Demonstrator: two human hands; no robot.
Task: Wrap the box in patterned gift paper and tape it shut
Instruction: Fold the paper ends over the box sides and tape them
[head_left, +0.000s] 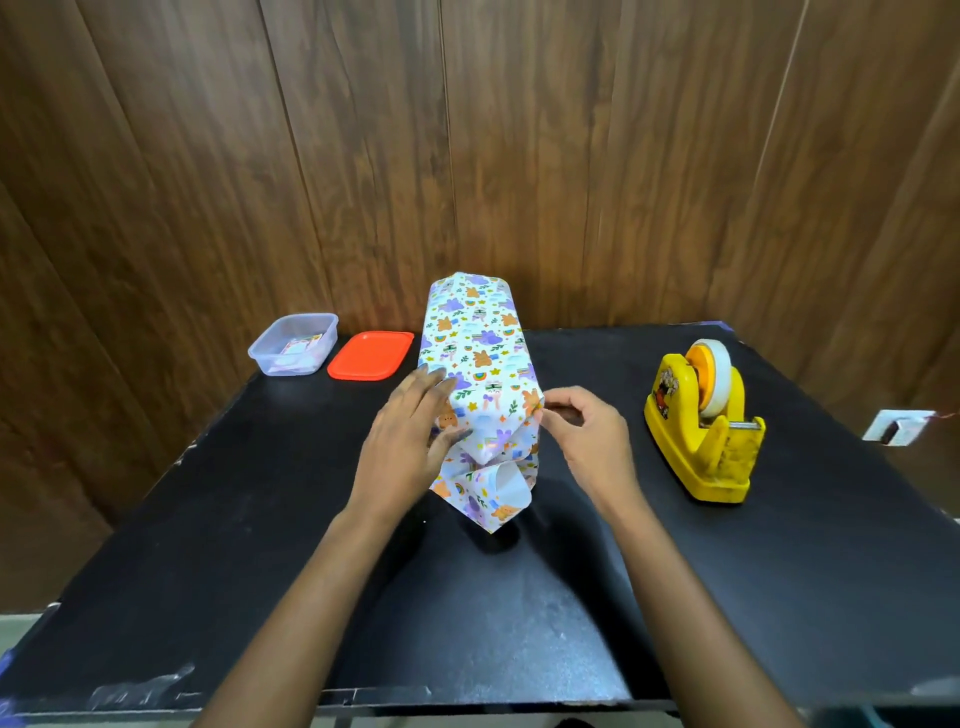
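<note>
though glossy patterned paper (480, 358) hides the box, it lies centred on the black table (208, 519); the left hand (410, 441) presses straight, close-set fingers (428, 382) on its near left side, the right hand (587, 431) pinches a right-side fold; farther back, a clear tub (293, 345) holds perhaps paper scraps, beside a red lid (371, 356).

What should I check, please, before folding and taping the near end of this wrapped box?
1. Left hand presses gift paper flat: ok.
2. Right hand pinches the paper's right corner: ok.
3. Near flap folded up: not ok, it lies loose on the table.
4. Tape dispenser on the right, roll loaded: ok.
5. Far end taped shut: cannot tell.
</note>
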